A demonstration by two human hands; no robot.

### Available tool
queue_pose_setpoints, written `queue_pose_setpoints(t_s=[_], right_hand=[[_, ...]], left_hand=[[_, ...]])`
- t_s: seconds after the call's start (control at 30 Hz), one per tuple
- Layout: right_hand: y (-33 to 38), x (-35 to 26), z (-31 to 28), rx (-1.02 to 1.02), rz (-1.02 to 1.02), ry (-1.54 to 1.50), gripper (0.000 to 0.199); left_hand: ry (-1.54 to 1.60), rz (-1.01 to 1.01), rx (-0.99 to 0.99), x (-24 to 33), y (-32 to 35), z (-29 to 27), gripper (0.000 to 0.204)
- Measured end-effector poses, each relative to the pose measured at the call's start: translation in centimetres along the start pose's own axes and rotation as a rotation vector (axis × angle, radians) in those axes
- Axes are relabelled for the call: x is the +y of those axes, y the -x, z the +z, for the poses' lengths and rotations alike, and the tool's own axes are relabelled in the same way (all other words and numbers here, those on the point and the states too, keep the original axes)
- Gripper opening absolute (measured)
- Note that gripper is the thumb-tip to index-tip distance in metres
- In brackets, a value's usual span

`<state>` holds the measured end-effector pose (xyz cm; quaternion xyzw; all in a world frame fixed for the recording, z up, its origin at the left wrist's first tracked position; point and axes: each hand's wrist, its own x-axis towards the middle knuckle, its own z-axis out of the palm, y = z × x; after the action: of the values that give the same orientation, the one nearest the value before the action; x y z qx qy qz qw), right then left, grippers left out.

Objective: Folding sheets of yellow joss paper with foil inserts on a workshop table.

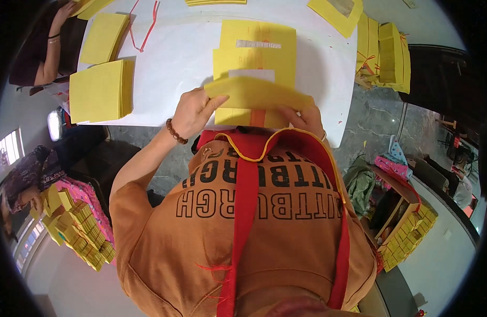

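Just in front of my chest, I hold a yellow paper sheet (256,94) bowed between both hands. My left hand (191,112) is closed on its left end, thumb on top and fingers curled behind. At the right end, my right hand (309,119) pinches the sheet, its fingertips partly hidden under the paper. Beneath and beyond it lie overlapping yellow paper pieces (286,50) with pale window-like patches and an orange strip (258,117) down the middle. The held sheet covers part of them.
Stacks of yellow paper (95,92) stand left on the white table (164,68), near a red cord (153,24). A co-worker's arm (52,50) reaches in at far left. Tied yellow bundles (394,55) sit beyond the right edge. More bundles (410,235) fill a rack at lower right.
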<state>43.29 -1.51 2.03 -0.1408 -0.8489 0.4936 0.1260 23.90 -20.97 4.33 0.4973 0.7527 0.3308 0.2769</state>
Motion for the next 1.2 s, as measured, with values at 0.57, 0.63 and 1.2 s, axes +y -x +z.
queue_pose_setpoints(t_s=[0.57, 0.63, 1.2], right_hand=[[-3.2, -1.0, 1.6, 0.267, 0.362, -0.015, 0.042], [-3.4, -1.2, 1.6, 0.268, 0.388, -0.015, 0.041], [-3.6, -0.1, 2.4, 0.357, 0.419, -0.077, 0.038]], left_hand=[[0.545, -0.544, 0.037, -1.0, -3.3, 0.6, 0.036], [0.528, -0.576, 0.017, -1.0, -3.3, 0.6, 0.036], [0.756, -0.543, 0.203, -1.1, -3.5, 1.2, 0.019]])
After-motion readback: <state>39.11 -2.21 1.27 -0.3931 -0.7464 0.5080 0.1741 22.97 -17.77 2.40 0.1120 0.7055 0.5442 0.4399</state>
